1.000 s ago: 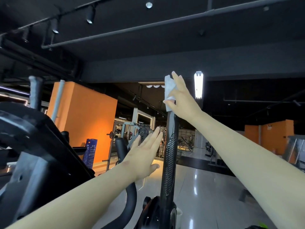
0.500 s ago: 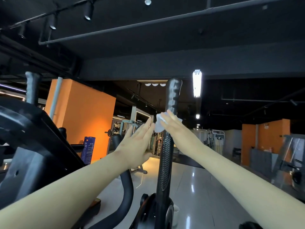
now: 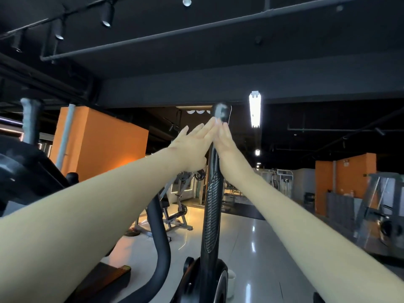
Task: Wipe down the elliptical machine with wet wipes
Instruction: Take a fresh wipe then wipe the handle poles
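The elliptical machine (image 3: 203, 278) fills the lower middle of the view, and its tall upright handle (image 3: 212, 204) rises between the two outstretched arms, with the ribbed black grip facing the camera. A curved fixed bar (image 3: 162, 248) stands just to the left of it and is not touched. The left hand (image 3: 193, 147) and the right hand (image 3: 226, 142) meet high on the handle, one on each side, so that the post is sandwiched and both flanks can be rubbed in one stroke. The fingers (image 3: 204, 131) of both hands lie straight and close together, flat against the post rather than curled round it, which suits sliding along its length. The handle's rounded top shows just above the fingertips. A pale sliver at the fingertips, pressed against the post, is probably the wet wipe (image 3: 217, 122). It is blurred and mostly hidden, so I cannot tell which hand carries it.
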